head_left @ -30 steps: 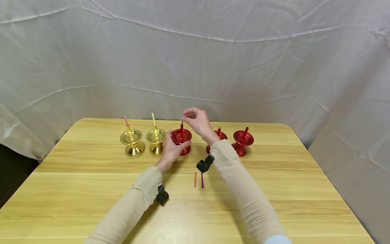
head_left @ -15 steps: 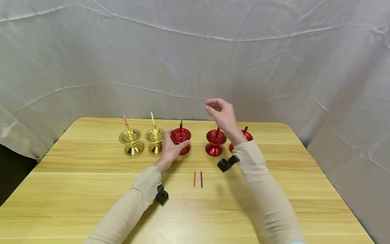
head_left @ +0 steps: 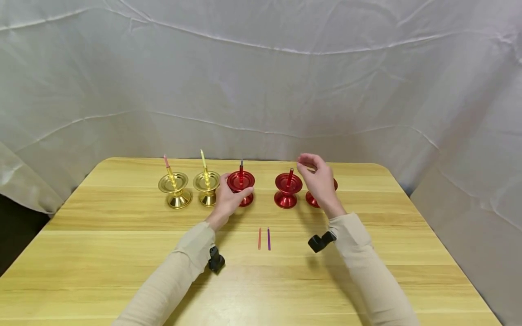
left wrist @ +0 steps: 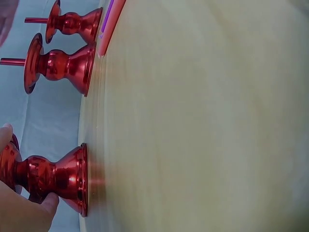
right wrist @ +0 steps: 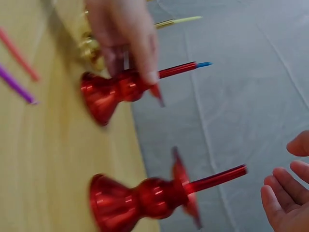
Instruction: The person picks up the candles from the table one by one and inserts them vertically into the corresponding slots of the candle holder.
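My left hand [head_left: 227,199] grips a shiny red candle holder [head_left: 241,182] in the middle of the row, thumb and fingers around it below the dish. A thin blue candle [right wrist: 203,64] pokes from that holder's tube. My right hand [head_left: 321,181] hovers at the right end of the row with nothing between its parted thumb and fingers. Just left of it stands a second red candle holder [head_left: 286,199], its tube bare. The third red candle holder [head_left: 313,200] is partly hidden behind the right hand.
Two gold candle holders [head_left: 178,199] stand at the left, bearing a pink candle [head_left: 166,161] and a pale yellow candle [head_left: 203,159]. An orange-pink candle [head_left: 259,239] and a purple candle [head_left: 269,239] lie on the wooden table [head_left: 122,258]. A grey curtain [head_left: 261,81] hangs behind.
The right hand has left the blue candle's tip, risen and swung right, then come lower by the rightmost holders. The left hand keeps its hold on the red candle holder.
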A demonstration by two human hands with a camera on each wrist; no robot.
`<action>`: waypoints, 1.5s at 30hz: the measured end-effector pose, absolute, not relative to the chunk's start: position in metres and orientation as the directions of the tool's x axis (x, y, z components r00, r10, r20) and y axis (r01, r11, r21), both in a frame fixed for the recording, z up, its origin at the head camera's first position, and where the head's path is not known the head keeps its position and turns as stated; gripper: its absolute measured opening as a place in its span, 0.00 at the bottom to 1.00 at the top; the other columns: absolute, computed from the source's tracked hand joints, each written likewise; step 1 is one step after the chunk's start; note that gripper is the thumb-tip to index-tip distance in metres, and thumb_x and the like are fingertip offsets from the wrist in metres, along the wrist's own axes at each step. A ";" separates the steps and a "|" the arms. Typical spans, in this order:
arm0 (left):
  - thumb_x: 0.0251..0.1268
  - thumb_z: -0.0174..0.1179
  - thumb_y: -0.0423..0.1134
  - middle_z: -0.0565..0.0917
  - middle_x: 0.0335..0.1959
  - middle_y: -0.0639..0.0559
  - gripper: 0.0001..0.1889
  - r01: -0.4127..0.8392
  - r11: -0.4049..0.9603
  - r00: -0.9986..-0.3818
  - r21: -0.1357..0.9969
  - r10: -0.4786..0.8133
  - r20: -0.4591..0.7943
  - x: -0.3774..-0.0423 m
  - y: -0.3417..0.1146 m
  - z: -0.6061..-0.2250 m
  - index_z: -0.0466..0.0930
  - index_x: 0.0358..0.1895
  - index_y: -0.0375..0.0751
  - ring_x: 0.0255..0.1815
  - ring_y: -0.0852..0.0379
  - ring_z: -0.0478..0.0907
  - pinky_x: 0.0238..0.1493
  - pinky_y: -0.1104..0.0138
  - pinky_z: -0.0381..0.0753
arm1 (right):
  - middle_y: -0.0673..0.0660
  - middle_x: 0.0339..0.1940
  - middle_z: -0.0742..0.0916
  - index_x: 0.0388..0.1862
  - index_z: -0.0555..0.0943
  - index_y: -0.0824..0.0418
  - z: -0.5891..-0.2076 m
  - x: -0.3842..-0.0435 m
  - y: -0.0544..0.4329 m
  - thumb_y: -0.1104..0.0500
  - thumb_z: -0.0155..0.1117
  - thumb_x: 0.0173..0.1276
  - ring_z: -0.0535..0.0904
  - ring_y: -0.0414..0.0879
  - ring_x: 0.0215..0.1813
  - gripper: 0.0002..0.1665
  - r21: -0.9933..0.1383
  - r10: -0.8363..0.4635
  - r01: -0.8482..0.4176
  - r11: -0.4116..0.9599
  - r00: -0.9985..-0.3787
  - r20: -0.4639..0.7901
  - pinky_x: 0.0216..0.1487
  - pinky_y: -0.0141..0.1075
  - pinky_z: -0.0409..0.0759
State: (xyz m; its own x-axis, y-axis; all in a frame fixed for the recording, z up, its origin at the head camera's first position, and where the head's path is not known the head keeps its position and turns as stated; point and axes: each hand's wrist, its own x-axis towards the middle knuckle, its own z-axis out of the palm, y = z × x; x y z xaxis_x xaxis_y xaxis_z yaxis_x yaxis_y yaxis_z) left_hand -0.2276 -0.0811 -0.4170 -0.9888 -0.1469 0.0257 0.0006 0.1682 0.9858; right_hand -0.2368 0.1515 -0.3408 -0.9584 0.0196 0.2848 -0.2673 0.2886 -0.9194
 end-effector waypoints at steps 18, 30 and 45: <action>0.56 0.70 0.37 0.68 0.64 0.35 0.41 -0.001 0.170 -0.988 0.985 -0.153 0.026 -0.227 -0.081 -0.417 0.54 0.68 0.35 0.65 0.43 0.67 0.65 0.54 0.68 | 0.66 0.70 0.70 0.72 0.62 0.68 -0.396 -0.227 0.149 0.54 0.71 0.61 0.64 0.59 0.70 0.45 -0.845 -0.037 -0.166 0.508 -0.985 0.171 0.70 0.48 0.61; 0.56 0.71 0.38 0.68 0.64 0.36 0.41 -0.014 0.178 -0.987 0.984 -0.159 0.015 -0.228 -0.081 -0.417 0.54 0.69 0.36 0.65 0.43 0.66 0.65 0.54 0.68 | 0.66 0.73 0.65 0.75 0.55 0.65 -0.410 -0.239 0.145 0.52 0.72 0.59 0.63 0.58 0.71 0.53 -0.897 -0.001 -0.016 0.441 -1.000 0.018 0.70 0.48 0.62; 0.55 0.71 0.39 0.68 0.64 0.35 0.42 -0.027 0.218 -0.986 0.976 -0.169 0.011 -0.228 -0.081 -0.414 0.54 0.69 0.35 0.65 0.43 0.66 0.65 0.54 0.67 | 0.68 0.67 0.70 0.75 0.56 0.62 -0.418 -0.243 0.145 0.56 0.73 0.58 0.66 0.58 0.68 0.51 -0.950 0.024 0.030 0.311 -0.999 -0.024 0.67 0.48 0.66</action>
State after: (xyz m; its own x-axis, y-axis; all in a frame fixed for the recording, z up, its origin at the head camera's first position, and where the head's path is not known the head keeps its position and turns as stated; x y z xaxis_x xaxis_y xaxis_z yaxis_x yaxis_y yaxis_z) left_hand -0.2276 -0.0810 -0.4143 -0.9856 -0.1688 0.0106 -0.0268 0.2178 0.9756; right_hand -0.2425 0.1448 -0.4177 -0.9994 0.0239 -0.0241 0.0303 0.3108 -0.9500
